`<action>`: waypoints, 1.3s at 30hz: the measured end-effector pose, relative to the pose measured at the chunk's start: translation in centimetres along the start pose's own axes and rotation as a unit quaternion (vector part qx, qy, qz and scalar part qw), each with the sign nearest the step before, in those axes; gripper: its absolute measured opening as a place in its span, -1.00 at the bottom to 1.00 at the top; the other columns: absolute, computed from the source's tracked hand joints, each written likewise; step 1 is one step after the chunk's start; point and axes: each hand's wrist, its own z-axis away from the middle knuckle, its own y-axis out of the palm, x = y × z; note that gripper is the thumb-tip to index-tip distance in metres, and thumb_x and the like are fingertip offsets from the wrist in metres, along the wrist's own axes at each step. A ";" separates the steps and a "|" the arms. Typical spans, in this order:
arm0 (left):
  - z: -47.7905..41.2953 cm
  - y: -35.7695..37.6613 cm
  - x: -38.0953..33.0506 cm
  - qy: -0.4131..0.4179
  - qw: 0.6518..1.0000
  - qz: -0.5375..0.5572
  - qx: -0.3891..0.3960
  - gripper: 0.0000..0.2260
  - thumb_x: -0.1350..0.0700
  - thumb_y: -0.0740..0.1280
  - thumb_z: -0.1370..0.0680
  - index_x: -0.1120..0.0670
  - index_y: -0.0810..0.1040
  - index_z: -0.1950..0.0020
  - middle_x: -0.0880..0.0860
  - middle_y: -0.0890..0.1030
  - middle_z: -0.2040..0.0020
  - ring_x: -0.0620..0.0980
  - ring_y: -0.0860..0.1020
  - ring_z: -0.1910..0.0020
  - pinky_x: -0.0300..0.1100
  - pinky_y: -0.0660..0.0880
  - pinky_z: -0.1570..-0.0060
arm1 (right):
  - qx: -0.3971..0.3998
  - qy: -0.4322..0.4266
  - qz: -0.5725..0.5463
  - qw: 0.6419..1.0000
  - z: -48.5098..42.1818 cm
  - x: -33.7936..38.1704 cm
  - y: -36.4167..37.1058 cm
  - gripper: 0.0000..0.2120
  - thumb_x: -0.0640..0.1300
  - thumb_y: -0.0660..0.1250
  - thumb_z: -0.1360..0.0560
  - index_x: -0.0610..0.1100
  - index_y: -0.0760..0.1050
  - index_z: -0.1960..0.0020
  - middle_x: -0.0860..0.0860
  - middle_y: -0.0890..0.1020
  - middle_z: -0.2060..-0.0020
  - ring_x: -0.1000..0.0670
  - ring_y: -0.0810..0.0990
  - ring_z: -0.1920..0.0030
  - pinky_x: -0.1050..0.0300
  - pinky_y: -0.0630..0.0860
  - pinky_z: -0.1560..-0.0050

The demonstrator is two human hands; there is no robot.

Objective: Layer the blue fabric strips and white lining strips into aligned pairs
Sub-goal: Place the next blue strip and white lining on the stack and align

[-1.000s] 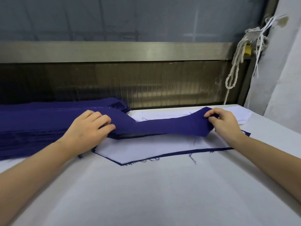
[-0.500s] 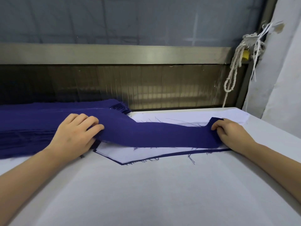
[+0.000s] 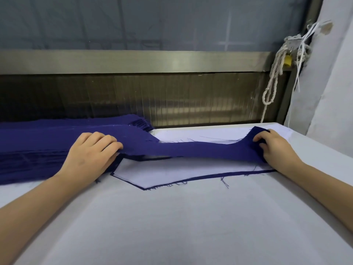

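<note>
While the near part of the table [image 3: 172, 226] looks as it did a second ago, the hands beyond it have drawn further apart. The left hand [image 3: 91, 155] has slid left and the right hand [image 3: 275, 148] right and farther. Each pinches one end of the blue strip [image 3: 200, 150], which now spans, stretched and slightly raised, above the white lining strip [image 3: 172, 173] lying flat on the table with a blue edge showing under it. I judge the strip is being straightened for laying down; it is not yet flat or aligned.

Counted: two hands, one blue strip in hand, one white lining strip on top (what lies beneath cannot be counted). Far left sits one blue stack [image 3: 38, 142] with too many layers to count, and far right one lining pile [image 3: 210, 133]. One rope [image 3: 273, 77] hangs beyond.
</note>
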 end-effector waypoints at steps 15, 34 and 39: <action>-0.3 -0.3 -0.8 0.113 0.989 0.079 0.052 -0.52 0.07 -0.03 -0.67 0.14 0.63 0.18 0.04 0.54 0.34 0.07 0.51 0.41 -0.17 0.48 0.39 | -0.003 0.047 0.019 0.999 -0.5 -2.2 -0.4 -0.62 -0.53 0.10 -0.46 -0.24 0.50 -0.14 -0.15 0.49 -0.14 -0.16 0.49 -0.08 0.12 0.33 0.03; 0.2 -1.5 -0.5 -0.007 0.982 0.150 0.115 -0.85 0.24 0.29 -0.44 0.16 0.56 0.02 0.09 0.46 0.00 0.05 0.45 0.52 -0.19 0.37 0.58 | 0.007 0.060 0.007 0.998 -0.4 -2.3 -0.6 -0.69 -0.45 0.18 -0.47 -0.24 0.50 -0.14 -0.17 0.49 -0.16 -0.19 0.48 -0.08 0.08 0.36 -0.02; 0.1 -1.4 -0.6 -0.017 0.978 0.180 0.105 -0.76 0.40 0.43 -0.35 0.24 0.55 0.02 0.07 0.36 -0.09 0.09 0.51 0.47 -0.13 0.46 0.58 | -0.020 0.071 0.002 0.997 -0.5 -2.6 -1.1 -0.66 -0.47 0.15 -0.45 -0.22 0.51 -0.12 -0.17 0.49 -0.16 -0.18 0.47 -0.02 0.11 0.32 0.05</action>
